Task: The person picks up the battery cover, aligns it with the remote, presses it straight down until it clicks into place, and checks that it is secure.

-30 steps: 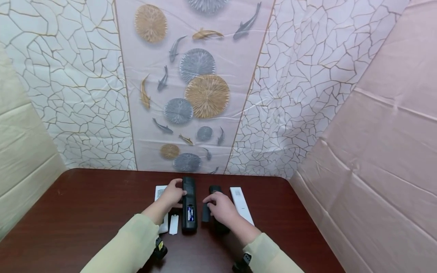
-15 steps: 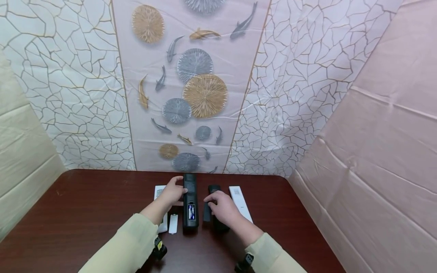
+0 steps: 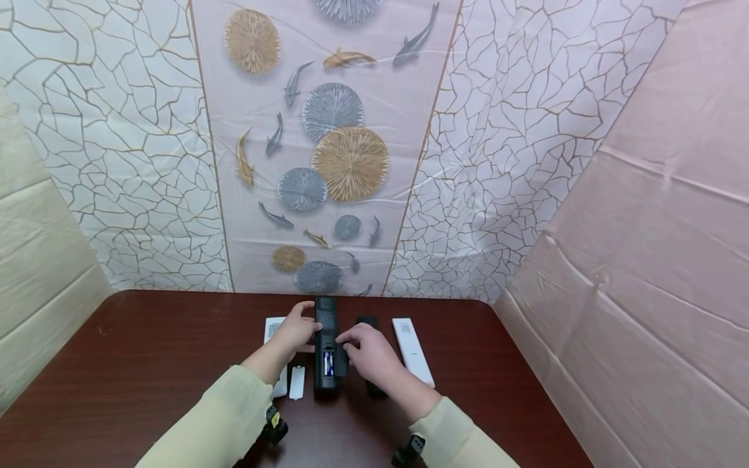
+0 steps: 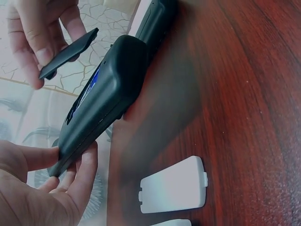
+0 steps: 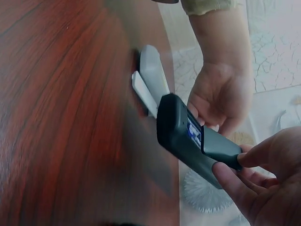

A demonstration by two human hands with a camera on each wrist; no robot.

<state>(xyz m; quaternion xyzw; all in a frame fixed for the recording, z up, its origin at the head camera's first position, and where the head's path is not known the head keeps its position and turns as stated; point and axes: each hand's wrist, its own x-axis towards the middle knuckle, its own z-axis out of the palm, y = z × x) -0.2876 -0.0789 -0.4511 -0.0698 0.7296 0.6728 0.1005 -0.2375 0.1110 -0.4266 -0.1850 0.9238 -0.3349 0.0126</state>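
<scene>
My left hand (image 3: pixel 295 331) grips a black remote control (image 3: pixel 326 320) by its far end, back face up and raised off the table. In its uncovered battery compartment lie blue batteries (image 4: pixel 88 92). A black battery cover (image 4: pixel 70 54) is pinched between the thumb and fingers of my right hand (image 3: pixel 371 352). The left wrist view shows this cover apart from the remote, just above the compartment. In the right wrist view the cover (image 5: pixel 222 149) overlaps the remote's back beside the batteries (image 5: pixel 194 133).
Left of the black remote, a white battery cover (image 3: pixel 296 383) lies on the brown table (image 3: pixel 175 364) beside a white remote (image 3: pixel 281 385), partly hidden by my left hand. Another black remote (image 3: pixel 367 320) lies beneath my right hand. Farther right is a second white remote (image 3: pixel 413 351).
My right hand has moved left with the black battery cover, bringing it up against the held remote in the head view. The left hand keeps its grip, with the remote raised slightly.
</scene>
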